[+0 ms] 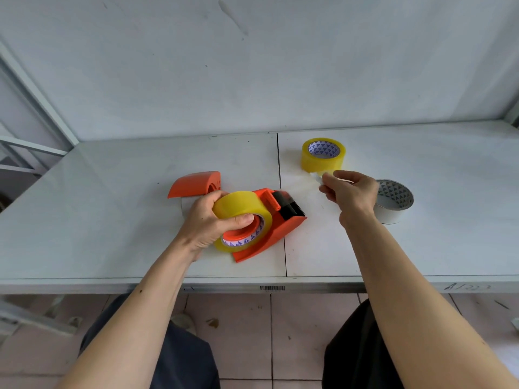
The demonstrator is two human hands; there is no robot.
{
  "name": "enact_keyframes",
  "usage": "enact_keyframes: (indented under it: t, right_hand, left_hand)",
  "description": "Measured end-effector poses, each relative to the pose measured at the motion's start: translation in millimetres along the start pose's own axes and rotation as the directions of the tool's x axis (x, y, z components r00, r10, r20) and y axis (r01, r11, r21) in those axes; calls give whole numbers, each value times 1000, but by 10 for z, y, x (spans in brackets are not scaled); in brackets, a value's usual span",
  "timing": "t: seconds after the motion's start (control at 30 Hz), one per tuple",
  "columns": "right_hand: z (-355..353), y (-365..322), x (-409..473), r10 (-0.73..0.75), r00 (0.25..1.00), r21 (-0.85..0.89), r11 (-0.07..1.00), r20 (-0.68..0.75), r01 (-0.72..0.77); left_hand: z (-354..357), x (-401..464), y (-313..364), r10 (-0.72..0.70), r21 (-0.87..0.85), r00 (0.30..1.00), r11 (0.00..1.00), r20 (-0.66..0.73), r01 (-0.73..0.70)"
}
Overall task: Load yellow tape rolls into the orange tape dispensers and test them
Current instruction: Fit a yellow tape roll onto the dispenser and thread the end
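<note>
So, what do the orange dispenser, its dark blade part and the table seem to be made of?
Dispenser: probably moulded plastic, since it has an even orange colour, smooth rounded edges and a soft sheen. Blade part: dark and toothed at the edge; whether metal or plastic cannot be told. Table: looks like painted sheet metal or laminate, pale grey, matte, with a thin seam between panels; which one is unclear.

A person's left hand is gripping a yellow tape roll seated in an orange dispenser while the right hand is pinching a tape strip.
</note>
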State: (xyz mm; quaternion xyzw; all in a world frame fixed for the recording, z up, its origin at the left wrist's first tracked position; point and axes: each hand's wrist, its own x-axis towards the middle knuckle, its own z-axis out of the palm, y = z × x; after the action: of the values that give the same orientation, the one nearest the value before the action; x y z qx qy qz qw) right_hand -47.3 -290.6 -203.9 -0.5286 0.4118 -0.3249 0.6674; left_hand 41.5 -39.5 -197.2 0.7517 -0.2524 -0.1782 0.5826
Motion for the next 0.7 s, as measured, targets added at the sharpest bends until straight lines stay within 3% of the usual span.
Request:
enact_keyframes:
  t: [0.2, 0.27, 0.37, 0.5, 0.7]
  right_hand:
    - [-14, -4, -23, -9, 994, 32, 999, -108, 13]
    - [-5, 14, -49, 8, 996, 2, 1000, -84, -8]
    - [30, -1, -109, 137, 988, 31, 990, 75, -140]
    - [90, 1, -222, 318, 902, 118, 924, 292, -364]
    - [274, 66, -449, 358, 797, 169, 856, 486, -488]
  left_hand:
    - [-13, -39, 14, 37, -110, 999, 993, -40, -41]
    - [-22, -40, 8, 44, -187, 994, 980, -98, -62]
    - [-11, -33, 9, 38, -312, 976, 944, -216, -106]
    - [80, -36, 10, -25, -484, 951, 865, -308, -134]
    - [332, -56, 53, -194, -699, 928, 709, -318, -91]
